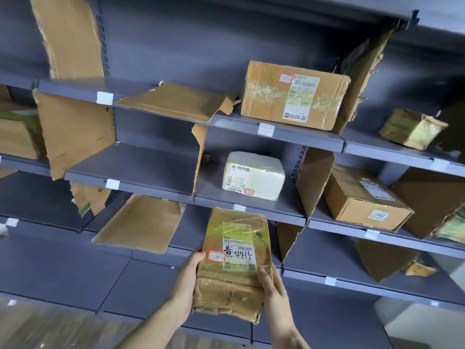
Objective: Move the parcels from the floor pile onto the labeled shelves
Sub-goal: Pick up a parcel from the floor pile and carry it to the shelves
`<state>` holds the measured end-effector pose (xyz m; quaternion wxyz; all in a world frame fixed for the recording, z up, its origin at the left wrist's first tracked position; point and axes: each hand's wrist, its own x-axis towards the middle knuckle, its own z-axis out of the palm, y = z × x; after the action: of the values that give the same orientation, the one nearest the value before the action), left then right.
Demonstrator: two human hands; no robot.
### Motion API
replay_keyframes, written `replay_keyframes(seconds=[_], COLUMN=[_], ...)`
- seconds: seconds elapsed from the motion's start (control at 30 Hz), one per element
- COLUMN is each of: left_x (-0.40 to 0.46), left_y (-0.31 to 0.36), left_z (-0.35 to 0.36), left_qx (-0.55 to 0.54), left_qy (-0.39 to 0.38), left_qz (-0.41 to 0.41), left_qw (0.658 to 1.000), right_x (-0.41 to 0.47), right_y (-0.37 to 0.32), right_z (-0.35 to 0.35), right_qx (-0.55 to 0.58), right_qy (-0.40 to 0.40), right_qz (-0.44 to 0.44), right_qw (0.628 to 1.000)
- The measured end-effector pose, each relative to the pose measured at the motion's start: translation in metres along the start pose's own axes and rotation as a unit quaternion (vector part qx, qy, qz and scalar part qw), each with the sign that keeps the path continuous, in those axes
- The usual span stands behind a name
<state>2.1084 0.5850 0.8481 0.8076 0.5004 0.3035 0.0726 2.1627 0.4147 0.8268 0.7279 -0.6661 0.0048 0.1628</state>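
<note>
I hold a worn brown cardboard parcel (234,260) with a white shipping label and a small red-framed sticker in front of the grey shelves. My left hand (187,280) grips its left side and my right hand (273,290) grips its lower right corner. The parcel is upright and tilted slightly, in the air just below the shelf (151,170) that carries a white wrapped parcel (254,176). One shelf higher stands a large taped brown box (292,95).
Torn cardboard dividers (313,182) split the shelves into bays. Flat cardboard sheets (143,222) lie in the left bays. More boxes (364,200) and a small crumpled parcel (412,128) fill the right bays. White tags (112,183) mark the shelf edges.
</note>
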Motion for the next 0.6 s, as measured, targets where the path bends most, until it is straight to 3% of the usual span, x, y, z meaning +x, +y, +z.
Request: replay_keyframes(seconds=[0.2, 0.6], left_x=[0.0, -0.003], left_y=[0.006, 0.008], left_z=[0.003, -0.003], left_qx=[0.011, 0.008], left_qy=[-0.028, -0.074], left_qz=[0.001, -0.006], left_qw=[1.0, 0.997], right_x=[-0.006, -0.019], right_y=[-0.004, -0.011], right_z=[0.0, 0.005], right_qx=[0.043, 0.026], right_qy=[0.01, 0.018], right_qz=[-0.02, -0.032], right_qw=[0.999, 0.999])
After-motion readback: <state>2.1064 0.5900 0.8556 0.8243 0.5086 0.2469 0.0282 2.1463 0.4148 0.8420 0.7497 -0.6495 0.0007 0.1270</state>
